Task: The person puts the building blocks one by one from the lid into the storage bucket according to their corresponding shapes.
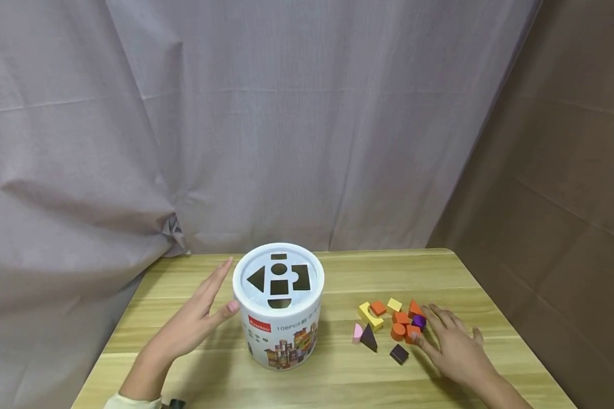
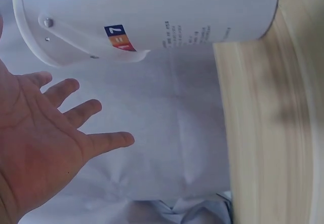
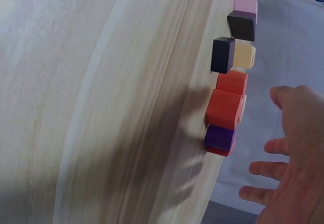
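Note:
A white bucket (image 1: 281, 324) with a shape-sorter lid (image 1: 293, 301) stands upright on the table, its printed side towards me. My left hand (image 1: 194, 318) is beside the bucket's left side, fingers spread; in the left wrist view a gap shows between the hand (image 2: 55, 127) and the bucket (image 2: 167, 16). To the right of the bucket lies a loose group of coloured blocks. My right hand (image 1: 455, 346) hovers at the group's right edge, fingers spread, close by an orange block (image 1: 413, 334) and a purple block (image 1: 418, 322). In the right wrist view nothing sits in the hand (image 3: 298, 158).
Left of the orange blocks lie a yellow arch block (image 1: 370, 318), a pink block (image 1: 357, 333) and a black triangle (image 1: 369, 337). A black block (image 1: 399, 354) lies nearer me. Grey curtain (image 1: 286, 125) hangs behind the wooden table (image 1: 358, 380).

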`<state>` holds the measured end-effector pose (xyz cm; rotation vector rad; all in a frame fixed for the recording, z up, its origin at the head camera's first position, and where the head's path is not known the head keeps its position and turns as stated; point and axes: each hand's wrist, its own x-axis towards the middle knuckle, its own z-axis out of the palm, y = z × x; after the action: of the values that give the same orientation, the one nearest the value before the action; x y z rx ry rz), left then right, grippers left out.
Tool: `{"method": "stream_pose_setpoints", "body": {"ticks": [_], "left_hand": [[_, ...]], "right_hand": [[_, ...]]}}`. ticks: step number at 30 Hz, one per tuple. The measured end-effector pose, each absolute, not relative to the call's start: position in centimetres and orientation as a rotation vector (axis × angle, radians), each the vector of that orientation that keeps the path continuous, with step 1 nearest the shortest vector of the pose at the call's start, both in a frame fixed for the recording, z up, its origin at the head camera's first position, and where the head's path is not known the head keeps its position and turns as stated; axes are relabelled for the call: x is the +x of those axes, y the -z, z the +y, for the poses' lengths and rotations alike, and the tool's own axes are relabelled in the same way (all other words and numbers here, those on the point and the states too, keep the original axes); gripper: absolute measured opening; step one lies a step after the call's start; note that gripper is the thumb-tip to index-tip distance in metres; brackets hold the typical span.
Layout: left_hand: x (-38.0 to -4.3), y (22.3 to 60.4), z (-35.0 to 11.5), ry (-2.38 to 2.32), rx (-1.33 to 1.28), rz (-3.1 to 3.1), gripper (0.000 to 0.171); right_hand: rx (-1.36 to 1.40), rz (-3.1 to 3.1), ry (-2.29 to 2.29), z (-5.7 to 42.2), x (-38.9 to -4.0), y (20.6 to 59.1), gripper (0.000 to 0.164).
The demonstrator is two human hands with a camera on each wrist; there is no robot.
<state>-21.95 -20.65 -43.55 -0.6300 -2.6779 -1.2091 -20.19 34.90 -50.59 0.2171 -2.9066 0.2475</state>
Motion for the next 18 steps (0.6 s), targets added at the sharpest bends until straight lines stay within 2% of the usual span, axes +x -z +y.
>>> {"method": "stream_pose_setpoints", "body": {"ticks": [18], "left_hand": [[-22.4,43.6,-19.7,1.132,-0.671,-2.674,0.097]], "right_hand": [[0.277,-2.932,-0.215,36.2,-22.1,52.8,0.049]]}}
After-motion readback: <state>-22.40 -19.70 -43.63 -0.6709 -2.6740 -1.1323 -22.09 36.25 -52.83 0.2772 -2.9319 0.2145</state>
